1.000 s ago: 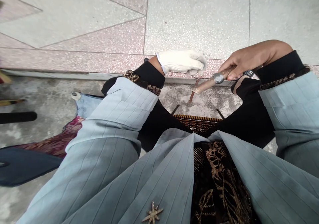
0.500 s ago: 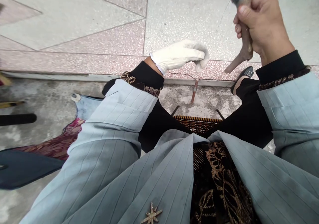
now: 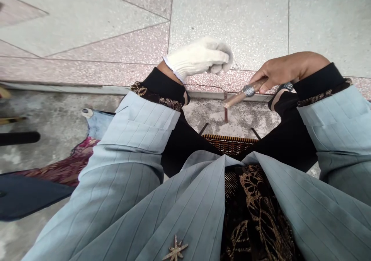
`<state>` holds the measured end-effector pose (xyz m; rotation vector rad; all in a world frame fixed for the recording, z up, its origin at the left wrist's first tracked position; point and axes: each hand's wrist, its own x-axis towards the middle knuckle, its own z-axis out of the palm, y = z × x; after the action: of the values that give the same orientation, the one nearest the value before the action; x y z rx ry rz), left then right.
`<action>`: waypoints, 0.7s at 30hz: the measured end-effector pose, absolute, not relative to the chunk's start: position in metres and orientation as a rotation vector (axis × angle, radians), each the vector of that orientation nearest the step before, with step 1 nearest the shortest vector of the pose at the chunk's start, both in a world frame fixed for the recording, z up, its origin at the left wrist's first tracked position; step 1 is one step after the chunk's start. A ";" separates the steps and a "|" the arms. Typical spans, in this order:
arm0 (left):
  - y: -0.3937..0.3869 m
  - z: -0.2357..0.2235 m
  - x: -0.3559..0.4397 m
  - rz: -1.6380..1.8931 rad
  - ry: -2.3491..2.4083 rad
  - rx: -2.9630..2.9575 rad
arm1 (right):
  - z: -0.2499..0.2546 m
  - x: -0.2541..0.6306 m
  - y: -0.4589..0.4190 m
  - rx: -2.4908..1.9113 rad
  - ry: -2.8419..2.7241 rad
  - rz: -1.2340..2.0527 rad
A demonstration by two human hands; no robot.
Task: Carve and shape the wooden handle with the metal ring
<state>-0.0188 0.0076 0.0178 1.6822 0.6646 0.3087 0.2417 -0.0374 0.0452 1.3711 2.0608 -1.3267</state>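
The stick (image 3: 236,98) is right of centre in the frame, slanting down and left from the right hand (image 3: 290,69). The right fingers are closed around its upper end, pinching it just behind the silver winding (image 3: 248,91). It looks like wood, so it is probably light and stiff, not fragile; the wound metal may add a little weight and could feel slick. The bare wood above the winding seems the surest place to take hold, which is where the right hand has it.

The lower tip overlaps a thin brown rod (image 3: 226,116) in the view; I cannot tell whether the 2 touch. The left hand, in a white glove (image 3: 197,60), is above and left of the stick, apart from it. Its fingers are curled inward; whether they pinch anything is impossible to tell.

Pale speckled tiles (image 3: 226,25) with pink bands, hard and smooth-looking, fill the top of the frame. Below their edge is rough, stained concrete (image 3: 199,112). A wicker seat (image 3: 228,144) shows between the legs, and a dark-red cloth (image 3: 55,170) hangs at the lower left.
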 end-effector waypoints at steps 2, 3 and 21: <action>0.012 0.017 -0.024 0.354 0.730 1.690 | 0.058 0.246 -0.043 1.312 2.014 -1.522; 0.013 0.017 -0.026 0.377 0.762 1.697 | 0.064 0.247 -0.046 1.337 2.037 -1.640; -0.005 0.020 -0.009 0.232 0.652 1.636 | 0.038 0.244 -0.029 1.655 2.162 -0.781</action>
<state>-0.0091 -0.0055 0.0202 1.6360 0.6516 0.2325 0.2442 -0.0292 0.0384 1.6548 2.1618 -0.7813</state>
